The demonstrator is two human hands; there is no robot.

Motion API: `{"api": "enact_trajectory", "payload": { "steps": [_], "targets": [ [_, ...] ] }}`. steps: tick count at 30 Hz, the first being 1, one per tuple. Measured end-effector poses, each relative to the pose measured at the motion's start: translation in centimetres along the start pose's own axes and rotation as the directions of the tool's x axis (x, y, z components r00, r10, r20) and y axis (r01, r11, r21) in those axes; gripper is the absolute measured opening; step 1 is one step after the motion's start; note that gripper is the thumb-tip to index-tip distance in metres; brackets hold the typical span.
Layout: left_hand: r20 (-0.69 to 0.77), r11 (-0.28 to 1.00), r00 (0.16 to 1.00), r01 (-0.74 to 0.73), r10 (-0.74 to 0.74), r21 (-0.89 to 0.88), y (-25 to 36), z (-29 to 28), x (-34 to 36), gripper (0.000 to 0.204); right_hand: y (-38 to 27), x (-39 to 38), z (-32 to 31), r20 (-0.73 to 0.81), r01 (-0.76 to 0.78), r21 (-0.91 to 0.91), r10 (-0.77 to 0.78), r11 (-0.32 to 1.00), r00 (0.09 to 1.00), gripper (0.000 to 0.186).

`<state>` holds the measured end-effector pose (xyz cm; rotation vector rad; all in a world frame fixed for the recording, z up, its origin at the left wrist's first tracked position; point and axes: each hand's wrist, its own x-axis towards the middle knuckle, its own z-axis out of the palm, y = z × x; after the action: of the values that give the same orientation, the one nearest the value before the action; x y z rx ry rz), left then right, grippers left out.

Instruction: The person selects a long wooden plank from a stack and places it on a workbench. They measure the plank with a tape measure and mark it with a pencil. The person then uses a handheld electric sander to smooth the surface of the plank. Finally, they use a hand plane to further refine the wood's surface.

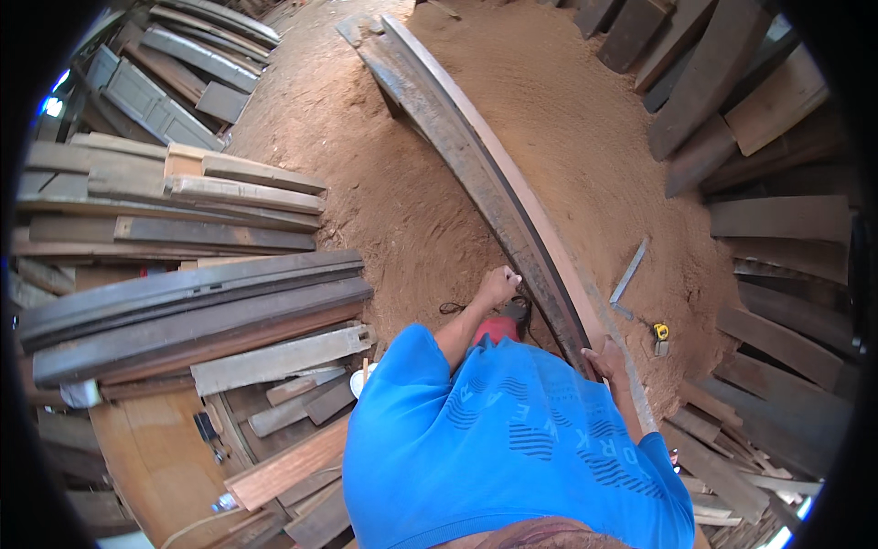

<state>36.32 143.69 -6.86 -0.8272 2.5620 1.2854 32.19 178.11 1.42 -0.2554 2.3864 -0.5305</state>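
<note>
A long timber beam (472,177), dark and weathered with a pale edge strip, runs diagonally from the top middle down toward my body. My right hand (604,359) grips its near end. My left hand (501,285) has curled fingers beside the beam's left edge; what they hold, if anything, is too small to make out. Below it, partly hidden by my blue shirt, show something red (494,329), a dark shape and a looped black cord. A metal square (629,270) and a yellow tape measure (660,332) lie right of the beam.
Stacked planks (242,197) and dark beams (201,284) crowd the left, with a wooden panel (137,430) at lower left. More boards (777,220) line the right side. Sawdust-covered ground (430,220) lies around the beam.
</note>
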Motion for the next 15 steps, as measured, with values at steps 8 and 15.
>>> {"api": "enact_trajectory", "payload": {
  "steps": [8,15],
  "targets": [
    [0.079,0.992,0.99,0.109,-0.114,0.068,-2.5,3.4,-11.8,0.043,9.8,-3.5,1.9,-0.035,0.121,0.167,-0.117,0.978,0.992,0.088],
    [0.12,0.906,0.937,0.348,-0.327,-0.24,-6.1,8.3,-19.6,0.03,8.1,-9.7,1.0,-0.002,-0.046,-0.013,0.046,0.999,0.999,0.078]
  ]
}}
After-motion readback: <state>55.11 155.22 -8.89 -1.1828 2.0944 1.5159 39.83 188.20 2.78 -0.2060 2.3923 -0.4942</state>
